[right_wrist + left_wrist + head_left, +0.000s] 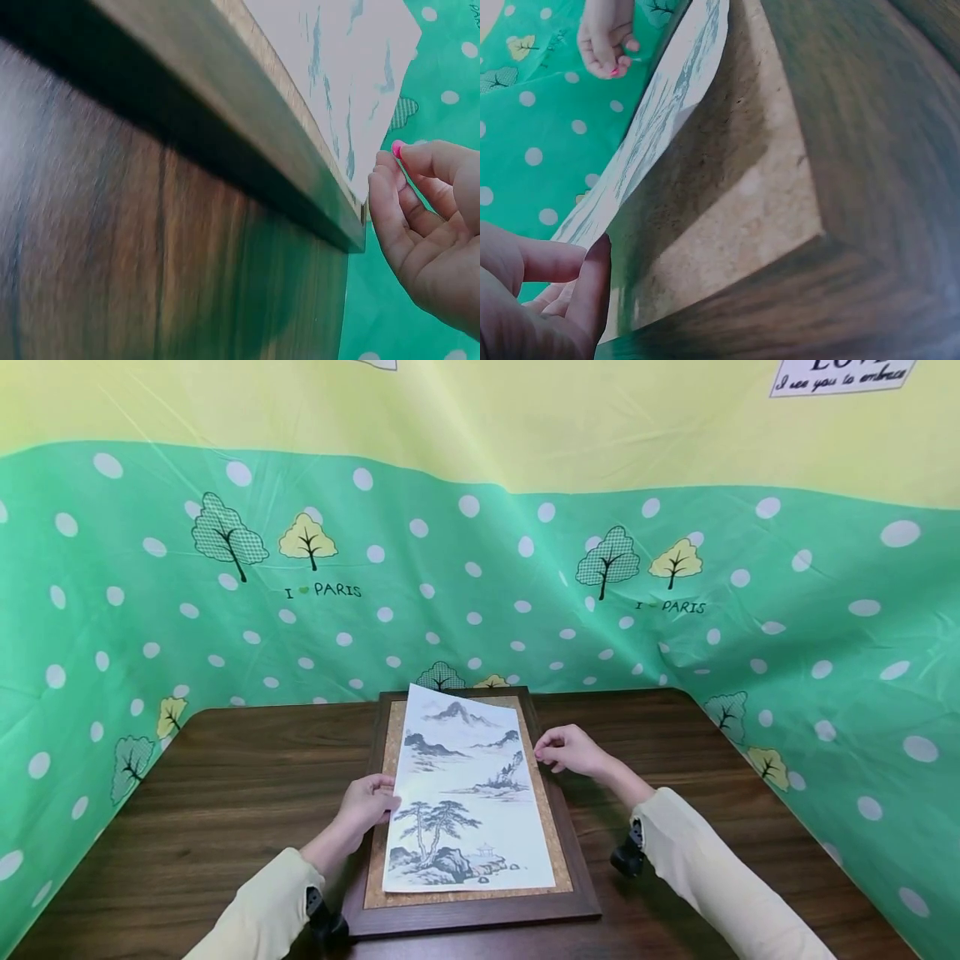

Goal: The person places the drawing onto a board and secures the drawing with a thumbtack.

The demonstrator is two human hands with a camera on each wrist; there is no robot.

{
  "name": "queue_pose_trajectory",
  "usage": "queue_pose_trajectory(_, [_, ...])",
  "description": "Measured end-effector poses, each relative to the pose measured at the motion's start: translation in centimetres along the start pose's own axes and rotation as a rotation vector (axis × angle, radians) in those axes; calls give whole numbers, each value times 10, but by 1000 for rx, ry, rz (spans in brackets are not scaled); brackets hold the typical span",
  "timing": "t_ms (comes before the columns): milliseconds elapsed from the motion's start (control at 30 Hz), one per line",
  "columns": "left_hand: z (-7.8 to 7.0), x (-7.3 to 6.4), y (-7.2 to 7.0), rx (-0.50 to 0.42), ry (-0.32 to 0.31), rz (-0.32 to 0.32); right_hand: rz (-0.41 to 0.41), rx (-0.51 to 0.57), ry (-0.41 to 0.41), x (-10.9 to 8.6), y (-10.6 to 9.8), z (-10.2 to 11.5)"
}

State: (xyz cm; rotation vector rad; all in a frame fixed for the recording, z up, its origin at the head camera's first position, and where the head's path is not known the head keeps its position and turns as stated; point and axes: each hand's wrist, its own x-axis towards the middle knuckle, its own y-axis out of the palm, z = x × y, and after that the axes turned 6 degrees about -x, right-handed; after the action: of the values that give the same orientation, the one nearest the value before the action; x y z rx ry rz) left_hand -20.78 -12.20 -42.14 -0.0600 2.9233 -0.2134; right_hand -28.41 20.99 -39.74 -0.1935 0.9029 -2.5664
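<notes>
A tall sheet of paper with an ink landscape (468, 777) lies over a cork board (562, 872) in a dark wooden frame (480, 918). My left hand (367, 806) pinches the sheet's left edge between thumb and fingers. In the left wrist view the paper (660, 105) curves up from the cork (735, 180), casting a shadow on it. My right hand (573, 750) is beside the board's upper right edge, apart from the paper. Between its thumb and fingers it pinches a small pink thing (397, 148) that looks like a push pin; its tip is too small to make out.
The framed board lies on a dark wood-grain table (262, 760), with bare table to both sides. A green and yellow printed cloth (480, 568) hangs behind and at the sides. Black wrist devices (628, 852) sit at both sleeves.
</notes>
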Motion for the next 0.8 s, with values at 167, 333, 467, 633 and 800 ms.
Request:
queue_pose_trajectory(167, [4, 1, 0, 21, 5, 3, 24, 17, -8, 5, 6, 8])
queue_pose_trajectory(333, [6, 0, -1, 37, 17, -2, 10, 33, -22, 13, 14, 16])
queue_pose_trajectory(467, [7, -2, 0, 48, 27, -11, -12, 25, -29, 24, 21, 18])
queue_pose_trajectory(633, [6, -4, 0, 49, 38, -21, -13, -3, -7, 34, 27, 27])
queue_pose_trajectory(800, [7, -5, 1, 60, 44, -33, -15, -2, 12, 44, 32, 33])
